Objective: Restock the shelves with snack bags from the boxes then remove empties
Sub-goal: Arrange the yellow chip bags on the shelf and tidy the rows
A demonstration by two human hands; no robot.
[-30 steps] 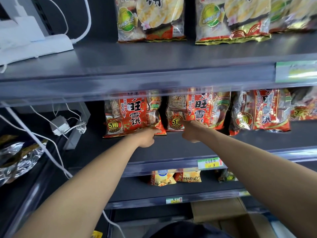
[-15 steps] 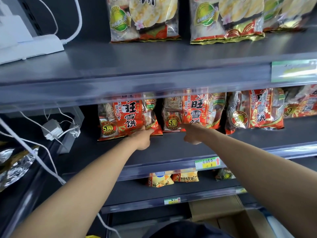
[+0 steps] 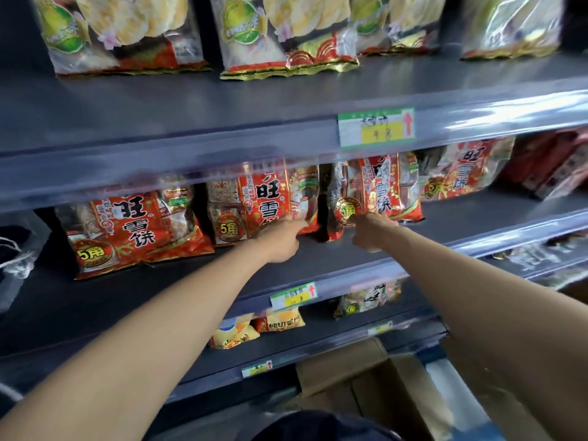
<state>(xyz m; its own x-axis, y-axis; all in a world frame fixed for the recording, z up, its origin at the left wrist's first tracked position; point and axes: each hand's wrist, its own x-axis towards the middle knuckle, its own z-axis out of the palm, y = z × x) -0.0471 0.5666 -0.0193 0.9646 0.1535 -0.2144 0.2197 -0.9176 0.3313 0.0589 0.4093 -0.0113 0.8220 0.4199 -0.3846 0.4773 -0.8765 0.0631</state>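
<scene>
Red snack bags stand in a row on the middle shelf (image 3: 318,265). My left hand (image 3: 281,240) reaches in with fingers curled onto the lower right corner of the second red bag (image 3: 254,202). Just right of it, my right hand (image 3: 372,232) pinches the lower left corner of the third red bag (image 3: 381,189), by its round gold badge. The first red bag (image 3: 127,227) stands untouched at the left, and another red bag (image 3: 464,173) stands further right. An open cardboard box (image 3: 366,386) sits on the floor below the shelves.
The upper shelf (image 3: 222,122) carries pale rice-cracker bags (image 3: 286,30). A lower shelf holds a yellow bag (image 3: 232,335) and an orange bag (image 3: 280,323). Price tags (image 3: 377,127) sit on the shelf rails. White cords (image 3: 12,256) hang at the far left.
Both hands have shifted one bag to the right: the left from the first bag to the second, the right from the second to the third. The view has moved closer and rightward.
</scene>
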